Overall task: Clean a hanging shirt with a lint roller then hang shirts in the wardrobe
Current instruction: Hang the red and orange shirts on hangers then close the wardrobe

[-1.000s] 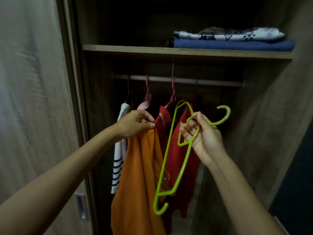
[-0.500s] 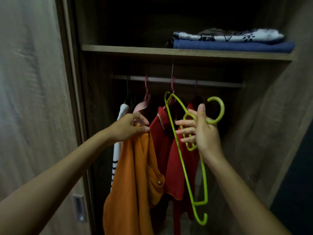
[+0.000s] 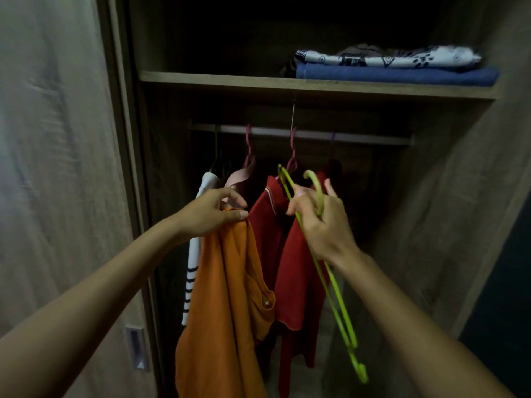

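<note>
An orange shirt (image 3: 227, 297) hangs limp from my left hand (image 3: 214, 214), which pinches its collar in front of the open wardrobe. My right hand (image 3: 321, 222) grips a lime-green plastic hanger (image 3: 336, 300) near its hook, the hanger tilted with its long body pointing down and right. Behind both hands a red shirt (image 3: 290, 254) hangs on a pink hanger from the wardrobe rail (image 3: 359, 137). No lint roller is in view.
A striped white shirt (image 3: 195, 254) and a pink garment (image 3: 240, 176) hang at the rail's left. The shelf (image 3: 230, 80) above holds folded blue and patterned cloth (image 3: 396, 67). A sliding door with a recessed handle (image 3: 135, 347) stands at left; the rail's right part is bare.
My right hand has turned and swung the green hanger from hanging leftward to pointing down and right. My left hand keeps its hold on the orange shirt, shifted slightly.
</note>
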A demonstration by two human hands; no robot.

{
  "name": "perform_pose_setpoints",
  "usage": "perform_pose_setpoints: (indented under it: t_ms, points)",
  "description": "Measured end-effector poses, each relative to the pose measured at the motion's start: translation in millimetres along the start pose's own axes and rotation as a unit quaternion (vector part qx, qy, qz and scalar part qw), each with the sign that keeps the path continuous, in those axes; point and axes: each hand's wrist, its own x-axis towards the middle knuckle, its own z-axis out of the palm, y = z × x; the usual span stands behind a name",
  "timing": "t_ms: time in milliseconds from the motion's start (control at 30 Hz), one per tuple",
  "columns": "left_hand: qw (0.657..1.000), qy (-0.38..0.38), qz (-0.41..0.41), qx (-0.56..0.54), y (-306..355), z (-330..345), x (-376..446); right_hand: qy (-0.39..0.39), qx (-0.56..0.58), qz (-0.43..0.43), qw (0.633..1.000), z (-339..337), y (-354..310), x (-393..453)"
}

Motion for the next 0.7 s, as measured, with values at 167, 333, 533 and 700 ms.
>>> perform_pose_setpoints:
  t_ms: [167,333,533,700]
  points:
    - [1.0,0.008,-0.012,0.01,-4.1,-4.9,-7.9,-0.047,-0.016,-0.038,0.998,-3.9,-2.4,7.1]
    - [1.0,0.008,-0.019,0.019,-2.1,-8.7,-15.9,-0.086,-0.044,-0.07,0.993,-1.4,-4.4,1.9]
    - [0.999,0.021,-0.024,-0.025,-4.2,-15.5,-23.2,0.09,0.035,0.138,0.986,-7.5,-1.8,12.8]
    - [0.997,0.035,-0.032,-0.056,-1.8,-21.5,-30.2,0.164,0.293,0.306,0.891,-21.4,7.8,22.3]
